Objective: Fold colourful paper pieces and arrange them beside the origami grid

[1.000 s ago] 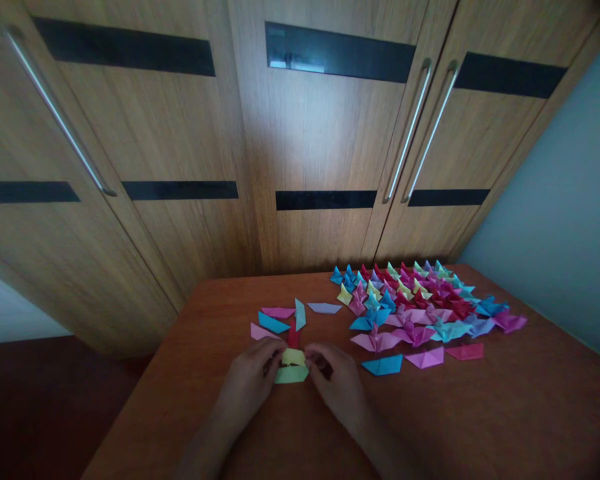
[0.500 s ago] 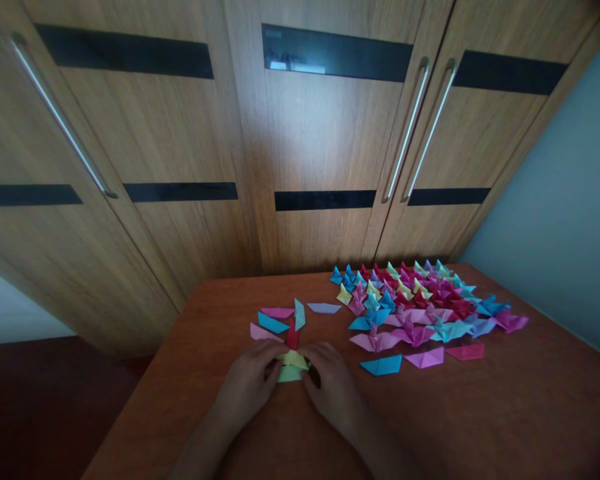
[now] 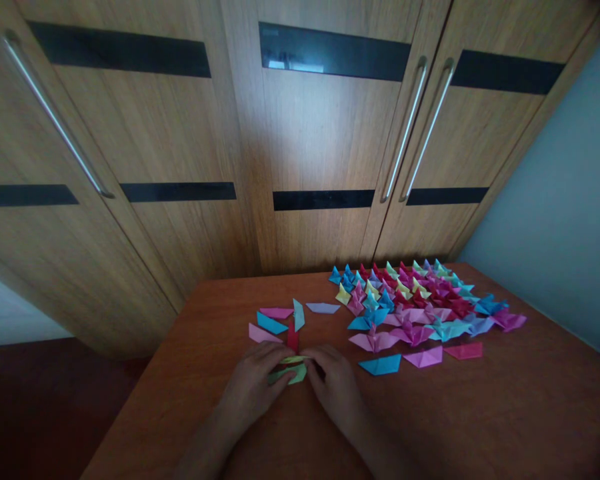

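Between my two hands is a folded yellow paper piece (image 3: pixel 294 360), pinched at its two ends. My left hand (image 3: pixel 254 377) closes on its left end, the thumb reaching over a folded light green paper piece (image 3: pixel 298 375). At the yellow piece's right end, my right hand (image 3: pixel 331 373) has thumb and fingers together. The green paper is partly covered by the left thumb; whether that hand also grips it is unclear. Just beyond the fingers lie a red paper strip (image 3: pixel 293 339) and a pink folded piece (image 3: pixel 264 333).
Farther back lie blue (image 3: pixel 272 323), pale green (image 3: pixel 299 315) and lilac (image 3: pixel 323 308) folded papers. Rows of colourful origami figures (image 3: pixel 413 337) fill the table's right rear. Blue (image 3: pixel 380 365), pink (image 3: pixel 424 357) and red (image 3: pixel 464 351) pieces lie before them. A wooden wardrobe (image 3: pixel 325 140) stands behind.
The yellow piece now shows as a narrower strip, seen more edge-on. My left thumb has moved right across the green paper, which now appears more tilted.
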A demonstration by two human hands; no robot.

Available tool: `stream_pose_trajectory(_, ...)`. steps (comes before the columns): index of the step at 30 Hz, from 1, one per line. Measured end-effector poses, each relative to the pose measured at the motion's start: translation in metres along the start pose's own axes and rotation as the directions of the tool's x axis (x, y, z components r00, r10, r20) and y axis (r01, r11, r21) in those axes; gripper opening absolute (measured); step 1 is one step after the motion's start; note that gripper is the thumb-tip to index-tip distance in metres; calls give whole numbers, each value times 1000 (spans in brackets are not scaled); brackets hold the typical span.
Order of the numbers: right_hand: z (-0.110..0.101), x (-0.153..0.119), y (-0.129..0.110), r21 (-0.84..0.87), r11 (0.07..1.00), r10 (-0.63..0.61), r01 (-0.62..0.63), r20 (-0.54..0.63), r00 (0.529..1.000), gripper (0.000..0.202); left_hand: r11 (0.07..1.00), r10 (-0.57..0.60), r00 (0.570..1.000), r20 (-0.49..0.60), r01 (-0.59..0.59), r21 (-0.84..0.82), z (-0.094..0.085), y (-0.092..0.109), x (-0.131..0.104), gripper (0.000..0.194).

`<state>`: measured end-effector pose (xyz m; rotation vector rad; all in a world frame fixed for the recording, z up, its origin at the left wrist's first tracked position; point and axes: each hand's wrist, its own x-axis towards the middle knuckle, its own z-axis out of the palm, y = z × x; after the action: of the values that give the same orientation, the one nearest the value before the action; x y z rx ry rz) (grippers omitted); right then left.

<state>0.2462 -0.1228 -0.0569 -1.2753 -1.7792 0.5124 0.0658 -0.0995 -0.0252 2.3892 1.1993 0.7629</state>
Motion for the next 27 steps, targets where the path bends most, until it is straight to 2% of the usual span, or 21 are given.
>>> stream_pose_trajectory(7, -5, 2, -4, 128, 991, 39, -32, -56, 998, 16, 979, -146, 986, -76, 133, -155, -1, 5, 2, 16)
stream_pose_trajectory(12, -5, 3, -3, 254, 960, 137, -114, -73, 988, 11, 914, -280, 960, -10, 263, -308, -4, 12, 4, 10)
stream_pose_trajectory(17, -2, 3, -2, 358, 912, 208, -198, 13, 978, 10, 833, -378, 925, 36, 357, -423, 3, 15, 3, 9)
stream_pose_trajectory(23, -3, 5, 2, 483, 834, 278, -266, 48, 959, 17, 767, -423, 903, 69, 398, -504, 6, 16, 3, 15)
stream_pose_trajectory(27, -6, 7, 1, 543, 797, 275, -265, 65, 959, 24, 756, -338, 926, 170, 375, -537, 6, 16, 3, 19)
